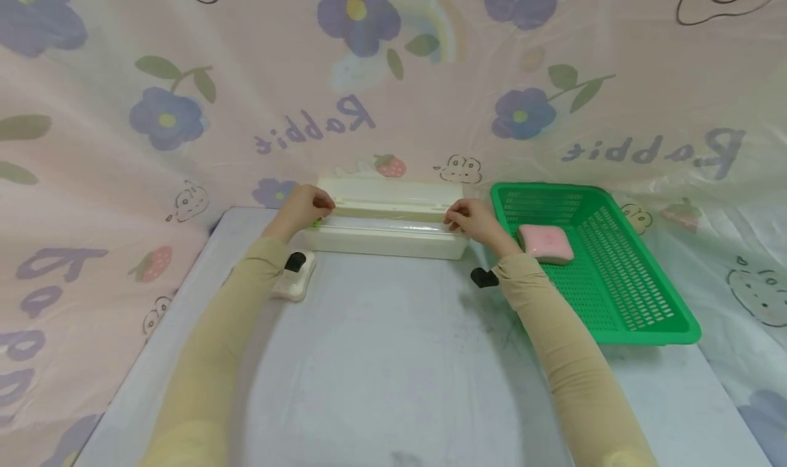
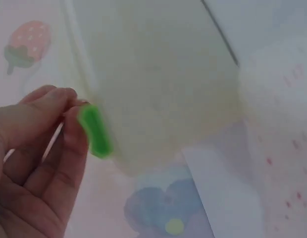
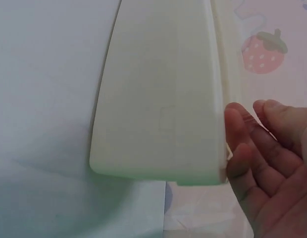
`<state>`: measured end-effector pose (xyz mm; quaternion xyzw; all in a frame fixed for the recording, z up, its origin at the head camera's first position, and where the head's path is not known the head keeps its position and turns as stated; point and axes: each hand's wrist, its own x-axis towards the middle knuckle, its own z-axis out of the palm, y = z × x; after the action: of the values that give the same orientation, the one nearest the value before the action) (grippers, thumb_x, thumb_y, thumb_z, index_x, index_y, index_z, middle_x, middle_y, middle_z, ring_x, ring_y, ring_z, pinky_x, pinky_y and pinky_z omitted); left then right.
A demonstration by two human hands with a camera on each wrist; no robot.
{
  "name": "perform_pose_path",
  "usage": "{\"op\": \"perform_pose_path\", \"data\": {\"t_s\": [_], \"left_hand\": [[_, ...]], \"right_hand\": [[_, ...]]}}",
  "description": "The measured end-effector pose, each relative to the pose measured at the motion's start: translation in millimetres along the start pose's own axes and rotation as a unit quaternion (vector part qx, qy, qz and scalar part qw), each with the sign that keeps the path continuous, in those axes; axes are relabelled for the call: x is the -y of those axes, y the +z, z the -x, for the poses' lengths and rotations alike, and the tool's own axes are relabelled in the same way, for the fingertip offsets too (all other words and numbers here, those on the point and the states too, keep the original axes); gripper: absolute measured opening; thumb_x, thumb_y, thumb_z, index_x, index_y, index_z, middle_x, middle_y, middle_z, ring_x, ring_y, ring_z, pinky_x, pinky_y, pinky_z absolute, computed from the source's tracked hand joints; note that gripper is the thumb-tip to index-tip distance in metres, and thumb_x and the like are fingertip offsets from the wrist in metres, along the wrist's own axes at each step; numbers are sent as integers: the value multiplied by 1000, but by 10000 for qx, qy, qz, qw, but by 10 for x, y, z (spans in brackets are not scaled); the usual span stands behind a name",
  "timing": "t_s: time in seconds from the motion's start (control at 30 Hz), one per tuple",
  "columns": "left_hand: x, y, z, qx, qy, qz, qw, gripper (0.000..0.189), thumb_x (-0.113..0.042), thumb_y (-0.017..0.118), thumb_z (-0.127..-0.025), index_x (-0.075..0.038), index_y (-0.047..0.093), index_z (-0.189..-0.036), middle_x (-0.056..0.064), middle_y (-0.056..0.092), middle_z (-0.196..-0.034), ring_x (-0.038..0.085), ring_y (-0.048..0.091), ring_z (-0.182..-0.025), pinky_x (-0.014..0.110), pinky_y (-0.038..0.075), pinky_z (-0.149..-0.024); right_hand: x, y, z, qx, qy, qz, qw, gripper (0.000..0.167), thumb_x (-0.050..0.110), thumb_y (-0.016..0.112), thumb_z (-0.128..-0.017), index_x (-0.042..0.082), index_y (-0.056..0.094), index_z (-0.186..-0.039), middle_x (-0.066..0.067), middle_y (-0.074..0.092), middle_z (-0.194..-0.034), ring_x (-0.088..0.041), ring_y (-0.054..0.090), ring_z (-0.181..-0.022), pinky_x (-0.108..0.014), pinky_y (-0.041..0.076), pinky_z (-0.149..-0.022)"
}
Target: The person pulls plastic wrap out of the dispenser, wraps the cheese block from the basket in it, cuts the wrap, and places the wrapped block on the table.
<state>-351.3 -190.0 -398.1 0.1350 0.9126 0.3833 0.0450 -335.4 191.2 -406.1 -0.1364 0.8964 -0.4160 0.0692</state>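
A long cream cling film dispenser [image 1: 387,240] lies at the back of the table with its lid [image 1: 390,192] raised against the wall cloth. Shiny clear film [image 1: 393,225] stretches across its opening. At the left end my left hand [image 1: 301,209] pinches the film's edge between thumb and fingertips, right beside a bright green clip [image 2: 96,131] on the dispenser. My right hand [image 1: 478,222] holds the film at the other end, its thumb and bent fingers close to the dispenser's corner in the right wrist view. The thin film is hardly visible between the fingers in both wrist views.
To the right stands a green perforated basket [image 1: 660,279] holding a pink sponge-like block [image 1: 546,244]. A pale rounded block [image 1: 294,288] lies by my left wrist. Patterned cloth [image 1: 424,112] hangs behind the white table [image 1: 381,364].
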Motion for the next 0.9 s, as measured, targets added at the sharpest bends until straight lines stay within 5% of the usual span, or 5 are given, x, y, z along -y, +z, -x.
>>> {"op": "perform_pose_path", "data": {"t_s": [0.13,0.33,0.6,0.9], "left_hand": [[-63,32,17,-125,-174,695,9974,13,4,65,-89,7,68,-100,23,66,-97,27,66,-72,31,58,-63],[-27,61,62,-144,-365,1443,9887,18,6,64,-88,15,63,-104,33,60,-102,30,67,-73,34,59,-68],[25,32,123,-79,-440,1429,9887,18,3,64,-89,14,64,-104,32,61,-101,33,67,-82,31,58,-72],[33,8,95,-232,1,449,9987,17,-2,69,-87,7,68,-101,21,67,-94,29,65,-83,33,55,-73]], "right_hand": [[-12,-19,1,-12,26,-52,10000,22,14,49,-101,-4,60,-104,-22,66,-101,-29,65,-86,-31,50,-68],[-22,-11,7,65,116,-87,9999,23,16,49,-101,-4,60,-106,-24,65,-104,-29,64,-87,-30,49,-67],[-31,-2,-1,61,150,-353,9992,22,12,50,-101,-7,59,-106,-22,66,-99,-30,66,-88,-30,54,-70],[-20,-44,2,95,-129,-560,9983,27,8,64,-93,-11,61,-112,-26,67,-97,-33,67,-86,-35,57,-75]]}}
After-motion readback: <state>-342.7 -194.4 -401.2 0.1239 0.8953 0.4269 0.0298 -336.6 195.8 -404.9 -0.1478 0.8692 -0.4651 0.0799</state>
